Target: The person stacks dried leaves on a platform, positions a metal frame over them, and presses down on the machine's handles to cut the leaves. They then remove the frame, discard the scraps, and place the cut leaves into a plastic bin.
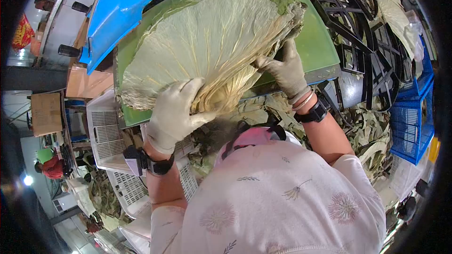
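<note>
A large fan of dried lotus leaves, pale with yellowish veins and green along its far edge, lies over the green board. The near edge is gathered into crumpled folds. My left hand, in a whitish glove, closes on these folds, its thumb on the near side and its fingers over the top. At the right end of the leaves, my gloved right hand grips the bunched edge between thumb and fingers. Part of its fingertips is hidden behind the leaf.
A blue sheet leans at the left of the board. Black frames stand at the right, near blue crates. White baskets sit at the left. Leaf scraps lie below the board. A person is far left.
</note>
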### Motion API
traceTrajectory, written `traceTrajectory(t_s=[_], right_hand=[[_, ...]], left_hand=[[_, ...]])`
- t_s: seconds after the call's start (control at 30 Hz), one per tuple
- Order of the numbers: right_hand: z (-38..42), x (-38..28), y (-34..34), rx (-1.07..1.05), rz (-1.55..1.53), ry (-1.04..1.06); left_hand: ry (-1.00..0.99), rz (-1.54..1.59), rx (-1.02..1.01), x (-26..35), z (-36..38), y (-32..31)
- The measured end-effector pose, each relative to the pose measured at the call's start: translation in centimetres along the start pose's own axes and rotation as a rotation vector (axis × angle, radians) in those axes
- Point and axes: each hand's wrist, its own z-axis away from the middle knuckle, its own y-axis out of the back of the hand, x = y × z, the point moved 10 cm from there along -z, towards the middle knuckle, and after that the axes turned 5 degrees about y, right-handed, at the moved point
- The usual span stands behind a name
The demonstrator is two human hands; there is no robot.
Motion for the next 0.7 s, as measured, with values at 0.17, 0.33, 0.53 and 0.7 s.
traceTrajectory(t_s=[0.17,0.33,0.53,0.7], right_hand=[[-0.1,0.2,-0.4,-0.005,-0.155,0.000],[-0.1,0.8,-0.5,0.046,-0.252,-0.055],[0.0,0.8,0.0,0.079,-0.180,-0.051],[-0.1,-0.7,0.1,0.047,-0.265,-0.022]], left_hand=[[0.073,0.197,-0.047,0.6,-0.9,1.5],[0.017,0.090,0.115,3.2,-1.4,2.6],[0.031,-0.029,-0.021,4.7,-1.3,0.4],[0.142,-0.193,0.019,5.2,-0.9,-0.9]])
